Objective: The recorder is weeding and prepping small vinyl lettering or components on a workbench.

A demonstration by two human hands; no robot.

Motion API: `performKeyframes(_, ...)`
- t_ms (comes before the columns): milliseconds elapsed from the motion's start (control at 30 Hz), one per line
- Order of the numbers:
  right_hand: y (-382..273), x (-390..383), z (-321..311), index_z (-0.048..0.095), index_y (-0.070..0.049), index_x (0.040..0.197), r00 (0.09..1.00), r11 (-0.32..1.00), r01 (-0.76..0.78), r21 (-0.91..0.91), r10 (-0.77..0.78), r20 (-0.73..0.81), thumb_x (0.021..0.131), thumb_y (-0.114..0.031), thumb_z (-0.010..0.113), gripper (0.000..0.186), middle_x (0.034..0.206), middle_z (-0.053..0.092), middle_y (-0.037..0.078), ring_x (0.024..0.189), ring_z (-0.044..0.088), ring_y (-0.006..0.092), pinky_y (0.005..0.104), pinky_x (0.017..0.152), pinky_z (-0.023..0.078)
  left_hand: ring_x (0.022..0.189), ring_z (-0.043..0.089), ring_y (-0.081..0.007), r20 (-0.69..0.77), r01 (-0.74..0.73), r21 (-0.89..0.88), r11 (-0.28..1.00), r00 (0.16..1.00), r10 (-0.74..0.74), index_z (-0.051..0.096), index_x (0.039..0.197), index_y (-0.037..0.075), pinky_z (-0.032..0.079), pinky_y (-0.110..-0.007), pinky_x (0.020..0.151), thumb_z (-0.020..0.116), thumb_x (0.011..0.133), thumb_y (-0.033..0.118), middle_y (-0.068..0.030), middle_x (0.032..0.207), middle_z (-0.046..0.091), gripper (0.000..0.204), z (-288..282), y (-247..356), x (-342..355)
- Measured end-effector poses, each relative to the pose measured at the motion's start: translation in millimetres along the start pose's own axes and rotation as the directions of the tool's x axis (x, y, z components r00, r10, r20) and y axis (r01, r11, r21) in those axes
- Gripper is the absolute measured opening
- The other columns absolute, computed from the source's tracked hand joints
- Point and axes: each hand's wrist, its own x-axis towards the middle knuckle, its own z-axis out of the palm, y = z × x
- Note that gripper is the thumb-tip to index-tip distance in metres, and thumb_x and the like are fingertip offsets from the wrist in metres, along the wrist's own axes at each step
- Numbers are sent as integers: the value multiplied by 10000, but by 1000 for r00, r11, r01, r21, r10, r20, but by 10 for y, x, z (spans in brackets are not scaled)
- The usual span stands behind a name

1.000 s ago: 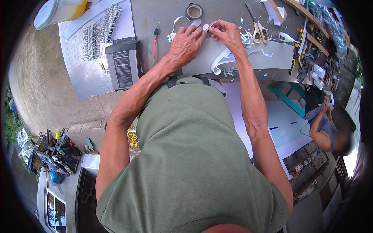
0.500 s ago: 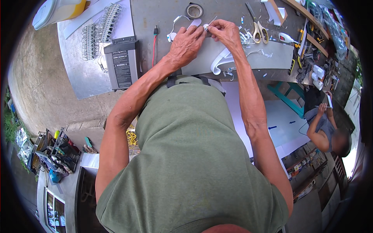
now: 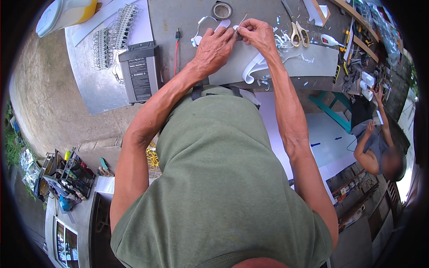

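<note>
Both my hands meet over the grey table at the top. My left hand (image 3: 215, 50) is closed, its fingertips on a small white piece (image 3: 235, 27) between the hands. My right hand (image 3: 258, 36) pinches the same piece from the other side, fingers curled. A thin whitish wire (image 3: 243, 18) sticks up beside the right fingertips. Past the left fingers shows the rounded end of a pale strip (image 3: 223, 24). A white wire (image 3: 199, 27) loops to a small white module (image 3: 195, 41) beside my left hand. My fingers hide most of what they grip.
A tape roll (image 3: 222, 10) lies beyond my hands, scissors (image 3: 298, 34) to the right. A curved white piece (image 3: 254, 69) lies below my right hand. Left are a boxy power unit (image 3: 139, 73), a red wire (image 3: 176, 53) and coiled modules (image 3: 102, 49). A co-worker (image 3: 373, 138) is at right.
My hands stay together on the small white piece; the right hand has shifted slightly. The view has moved a little. At the right, the co-worker's arm now reaches toward the white bottles on the table.
</note>
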Motion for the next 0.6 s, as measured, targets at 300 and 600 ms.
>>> performKeyframes(300, 47, 29, 22, 743, -34, 890, 1000, 1000, -13, 10, 13, -17, 814, -197, 750, 180, 698, 709, 30, 579, 675, 99, 245, 548, 567, 1094, 568, -273, -299, 52, -296, 954, 944, -144, 665, 1196, 100, 434, -408, 867, 725, 718, 46, -45, 1143, 652, 484, 62, -110, -113)
performKeyframes(600, 59, 16, 37, 746, -32, 882, 999, 999, -25, 41, 26, -35, 810, -185, 755, 169, 696, 711, 30, 576, 668, 95, 241, 544, 563, 971, 568, -207, -386, 122, -297, 947, 892, -236, 753, 976, 135, 390, -387, 807, 789, 760, 160, 0, 956, 669, 220, 106, -90, -58)
